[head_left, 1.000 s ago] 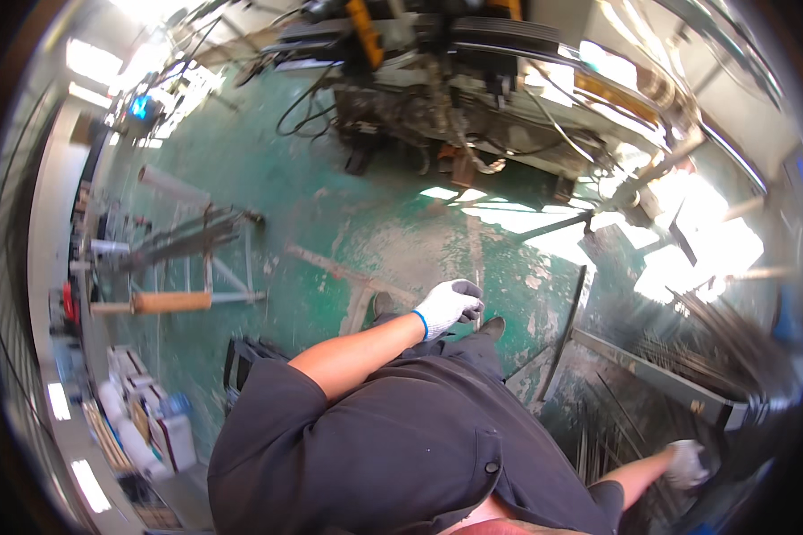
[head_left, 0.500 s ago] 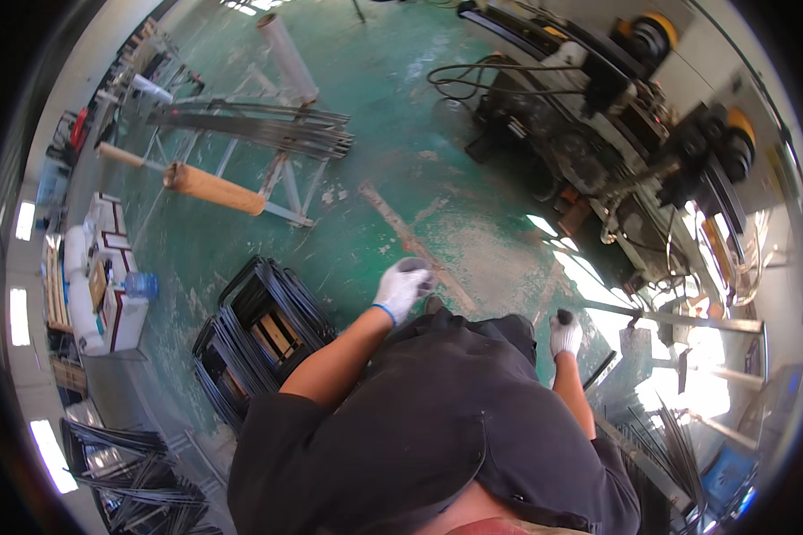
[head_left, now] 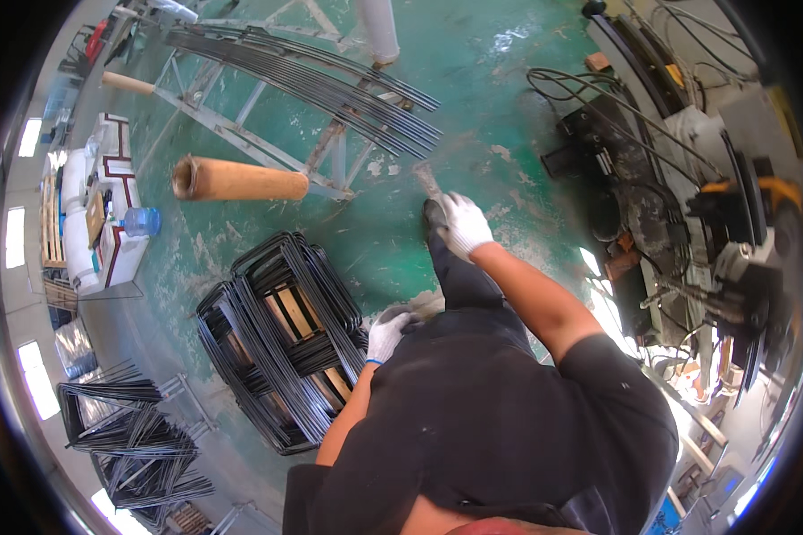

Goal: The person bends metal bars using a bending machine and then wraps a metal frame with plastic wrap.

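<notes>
My left hand (head_left: 389, 337) hangs low by my waist in a white knitted glove with a grey palm and a blue cuff edge. Its fingers curl loosely, and nothing shows in them. Held out in front of me, my right hand (head_left: 464, 227) wears a similar white glove, its fingers loosely apart and empty, above my forward leg and dark shoe (head_left: 434, 214). Nearest to the left hand is a stack of black bent-metal frames (head_left: 281, 334) on the floor. Further ahead, long dark metal rods (head_left: 330, 85) lie across a metal rack (head_left: 241, 134).
A brown cardboard-like tube (head_left: 241, 179) sticks out at the rack's near end. Machinery (head_left: 633, 169) with loose hoses stands along the right. More black frames (head_left: 134, 446) are piled at lower left. White boxes (head_left: 120, 254) and a blue water jug (head_left: 141, 221) are at far left.
My right hand has swung forward and up, while the left has dropped back toward my waist. A leg has stepped forward, and the rack and frame stack appear closer.
</notes>
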### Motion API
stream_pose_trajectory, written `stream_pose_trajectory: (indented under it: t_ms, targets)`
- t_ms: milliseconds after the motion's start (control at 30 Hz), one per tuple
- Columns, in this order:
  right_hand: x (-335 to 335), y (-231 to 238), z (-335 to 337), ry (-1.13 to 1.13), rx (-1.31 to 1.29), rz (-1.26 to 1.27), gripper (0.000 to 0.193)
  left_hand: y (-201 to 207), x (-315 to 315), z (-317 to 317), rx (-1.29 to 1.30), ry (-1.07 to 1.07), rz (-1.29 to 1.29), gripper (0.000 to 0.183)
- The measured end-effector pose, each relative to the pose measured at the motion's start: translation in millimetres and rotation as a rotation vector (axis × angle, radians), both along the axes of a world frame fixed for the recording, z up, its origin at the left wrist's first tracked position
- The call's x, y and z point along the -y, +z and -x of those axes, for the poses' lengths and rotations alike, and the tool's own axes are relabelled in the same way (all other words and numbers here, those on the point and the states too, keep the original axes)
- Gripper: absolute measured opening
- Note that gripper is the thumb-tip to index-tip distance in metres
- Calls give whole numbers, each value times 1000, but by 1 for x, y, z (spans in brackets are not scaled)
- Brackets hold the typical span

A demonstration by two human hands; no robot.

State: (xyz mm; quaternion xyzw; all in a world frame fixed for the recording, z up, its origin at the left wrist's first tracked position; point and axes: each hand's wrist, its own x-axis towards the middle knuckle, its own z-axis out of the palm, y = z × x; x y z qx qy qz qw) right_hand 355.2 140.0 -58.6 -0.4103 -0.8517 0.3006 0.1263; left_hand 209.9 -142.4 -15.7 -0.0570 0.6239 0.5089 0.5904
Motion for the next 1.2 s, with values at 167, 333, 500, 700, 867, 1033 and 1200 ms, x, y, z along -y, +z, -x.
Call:
stream_pose_trajectory:
  t_ms: [167, 333, 500, 700, 867, 1033, 1200]
  targets:
    - [-99, -76, 148, 33, 282, -53, 90, 47, -67, 95, -180, 249, 171, 18]
    - [-165, -124, 228, 47, 488, 27, 99, 74, -154, 180, -263, 435, 17, 19]
    - [-154, -159, 250, 39, 640, -146, 95, 60, -202, 194, -206, 381, 44, 23]
    - [-180, -127, 274, -71, 585, -73, 49, 35, -219, 172, -136, 184, 192, 26]
    - [-205, -149, 303, -67, 530, -96, 23, 32, -223, 178, -158, 92, 217, 26]
    - [-187, -153, 305, -100, 373, 463, 25, 38, -241, 195, -238, 106, 208, 25]
    - [-152, -100, 238, -57, 348, 579, 43, 29, -255, 203, -246, 83, 154, 26]
